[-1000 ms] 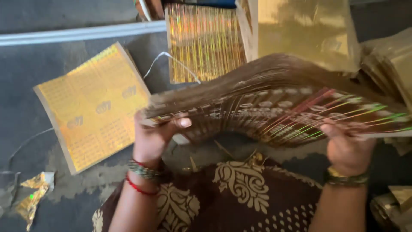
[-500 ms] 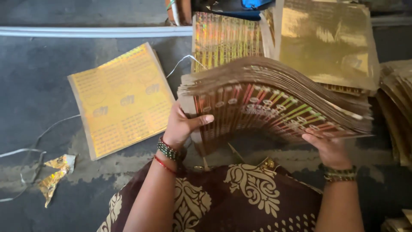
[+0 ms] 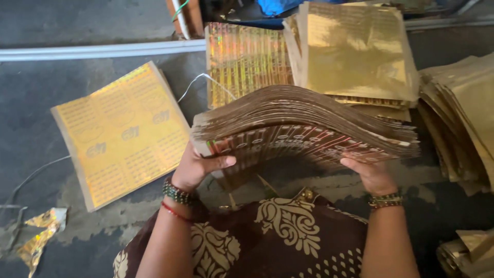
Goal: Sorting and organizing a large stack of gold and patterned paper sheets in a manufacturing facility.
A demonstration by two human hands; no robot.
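Hands (image 3: 198, 167) (image 3: 373, 175) gripping stack (image 3: 303, 126) edges, floor (image 3: 31, 123) left

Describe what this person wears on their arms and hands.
Both forearms are bare, with no sleeves in view. The left hand has a dark green beaded bracelet and a thin red bangle at its wrist. The right hand has gold-and-dark bangles at its wrist.

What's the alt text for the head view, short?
Both hands, left hand and right hand, hold up a thick fanned stack of printed sheets over a grey floor. A yellow sheet lies at left, gold foil piles behind.
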